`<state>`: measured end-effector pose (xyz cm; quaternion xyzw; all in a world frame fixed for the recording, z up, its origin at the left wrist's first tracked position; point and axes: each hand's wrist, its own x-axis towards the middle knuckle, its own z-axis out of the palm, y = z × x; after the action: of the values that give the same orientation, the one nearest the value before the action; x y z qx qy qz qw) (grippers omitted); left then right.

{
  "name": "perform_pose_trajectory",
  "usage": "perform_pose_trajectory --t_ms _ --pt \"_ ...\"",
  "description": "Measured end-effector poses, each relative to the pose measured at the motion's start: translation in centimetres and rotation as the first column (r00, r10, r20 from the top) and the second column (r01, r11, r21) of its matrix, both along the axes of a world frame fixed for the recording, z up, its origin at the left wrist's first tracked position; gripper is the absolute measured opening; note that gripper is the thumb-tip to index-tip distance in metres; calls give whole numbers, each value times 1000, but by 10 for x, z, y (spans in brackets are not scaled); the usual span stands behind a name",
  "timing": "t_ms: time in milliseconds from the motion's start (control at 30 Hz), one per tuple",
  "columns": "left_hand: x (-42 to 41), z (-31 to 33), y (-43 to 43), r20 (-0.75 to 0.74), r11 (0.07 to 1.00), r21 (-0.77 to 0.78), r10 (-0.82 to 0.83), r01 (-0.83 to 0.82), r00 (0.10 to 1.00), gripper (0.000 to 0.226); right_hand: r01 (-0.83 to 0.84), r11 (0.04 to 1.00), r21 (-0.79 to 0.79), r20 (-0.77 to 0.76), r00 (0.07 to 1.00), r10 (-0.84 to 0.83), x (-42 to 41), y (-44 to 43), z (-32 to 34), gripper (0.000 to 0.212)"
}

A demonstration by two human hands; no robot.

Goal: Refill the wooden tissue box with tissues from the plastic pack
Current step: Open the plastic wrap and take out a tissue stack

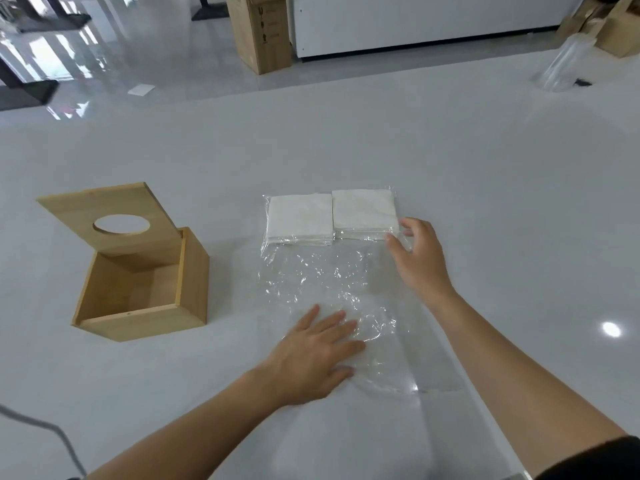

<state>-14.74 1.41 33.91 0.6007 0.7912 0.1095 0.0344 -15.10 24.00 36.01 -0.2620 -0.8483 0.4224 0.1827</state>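
Note:
The wooden tissue box (194, 268) stands open and empty on the left of the white table, its hinged lid (86, 209) with an oval hole tilted back. A clear plastic pack (322, 275) lies flat in the middle, with two white tissue stacks (299, 214) side by side in its far end. My left hand (317, 351) lies flat with spread fingers on the pack's near end. My right hand (420, 258) hovers over the pack's right side, fingers apart, fingertips at the near right corner of the right stack.
The white table (519, 202) stretches far to the right and back. A crumpled clear plastic item (562, 69) sits at its far right corner. A grey cable (52, 431) crosses the near left. Cardboard boxes (263, 29) stand on the floor beyond.

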Motion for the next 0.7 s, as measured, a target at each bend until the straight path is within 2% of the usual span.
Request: perform_pose_trajectory --t_ms 100,200,267,367,433,500,567,633,667,700 --pt "-2 7 3 249 996 72 31 -50 968 25 -16 998 -68 -83 996 10 6 -11 12 28" --pt "-4 11 5 497 985 22 138 -172 857 32 -66 986 -155 -168 985 40 14 -22 26 19" --pt "-7 12 4 630 984 -33 155 -173 761 31 -127 969 -211 -213 974 81 20 -28 34 14" --pt "-16 16 2 760 984 -153 175 -89 626 32 -224 922 -314 -254 956 146 28 -37 43 12" --pt "-19 19 4 791 974 -156 223 -166 570 24 -294 878 -377 -290 938 190 32 -43 49 8" --pt "-20 25 8 767 934 -109 297 -342 568 10 -406 797 -448 -307 907 290 36 -47 55 6" --pt "-22 34 15 743 893 -67 342 -444 575 6 -554 613 -563 -290 827 482 41 -49 60 8" --pt "-29 42 22 747 872 -48 356 -488 562 20 -642 411 -647 -218 673 707 47 -53 63 11" --pt "-33 46 24 769 852 -60 372 -520 519 21 -658 356 -663 -158 588 793 50 -54 64 14" --pt "-36 51 27 799 827 -70 381 -557 466 19 -663 341 -667 -78 517 853 51 -57 63 16"
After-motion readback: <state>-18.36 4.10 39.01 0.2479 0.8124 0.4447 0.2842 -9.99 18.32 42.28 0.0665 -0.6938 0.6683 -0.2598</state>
